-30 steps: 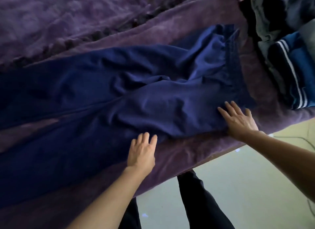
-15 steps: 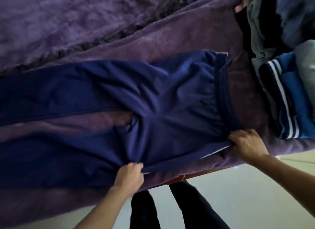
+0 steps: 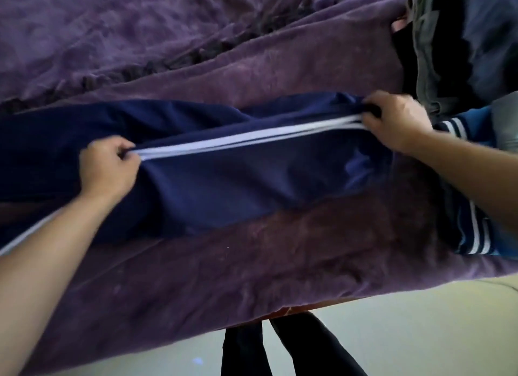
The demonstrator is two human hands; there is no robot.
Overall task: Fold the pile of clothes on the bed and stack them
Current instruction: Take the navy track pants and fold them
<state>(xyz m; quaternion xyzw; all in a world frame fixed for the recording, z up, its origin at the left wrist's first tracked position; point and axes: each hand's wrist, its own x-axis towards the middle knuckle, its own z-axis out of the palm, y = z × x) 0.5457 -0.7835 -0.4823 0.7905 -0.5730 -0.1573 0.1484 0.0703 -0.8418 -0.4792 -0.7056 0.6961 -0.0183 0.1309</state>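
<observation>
This is a bedroom in a home. A bed (image 3: pixel 280 263) covered with a plush purple blanket (image 3: pixel 140 39) fills most of the frame, a heap of assorted clothes (image 3: pixel 459 53) sits at the upper right, and a pale smooth floor (image 3: pixel 406 333) shows along the lower right.

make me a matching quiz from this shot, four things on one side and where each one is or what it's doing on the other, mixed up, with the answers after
Things
1. left hand
2. right hand
3. navy track pants
4. pile of clothes

Place or state
A. heaped at the bed's right end, not yet folded
B. closed on the striped edge near the waistband end
C. folded over lengthwise on the purple blanket, white stripes on top
D. closed on the striped edge further along the leg

Pairs: 1-D, 2-B, 3-C, 4-A
</observation>
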